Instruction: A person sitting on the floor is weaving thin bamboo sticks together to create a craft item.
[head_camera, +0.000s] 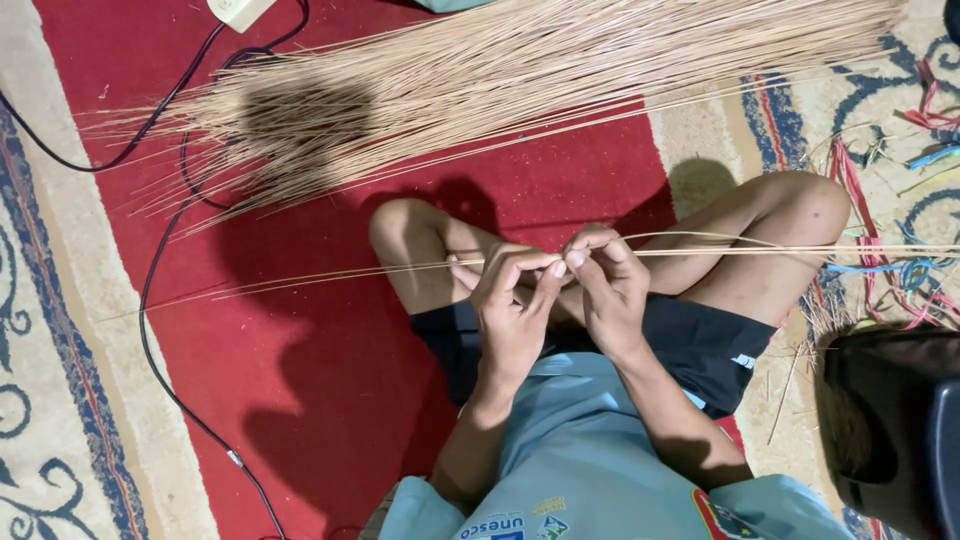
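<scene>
sticks: I see a few thin tan sticks (330, 276) held level across the lap, running from the red carpet on one side out past the knee on the other.
left hand: (515, 310) fingers curled, thumb and forefinger pinched shut on the sticks near their middle.
right hand: (610, 285) same pinch, fingertips touching those of the left hand, closed on the sticks just beside it.
handling: my read is very light, springy, thin enough to flex along the length; the free ends droop slightly. Likely snaps if bent sharply. Smooth and narrow, so I judge it slips through a loose pinch.
grip point: I'd hold near the middle with fingertips, as both hands do now; a hold at the tips would let the length whip and sag.
position vs hands: sticks pass straight through both pinches, above the crossed legs (760, 240), ends well apart from the hands on both sides.
pile: big loose bundle (520, 80) of the same sticks lies on the carpet (300, 400) beyond the knees, well apart from the hands.
other: black cable (150, 330) runs over the carpet beside the pile; coloured strips (900, 270) lie past the far knee; dark tub (890, 430) sits near the right elbow.
</scene>
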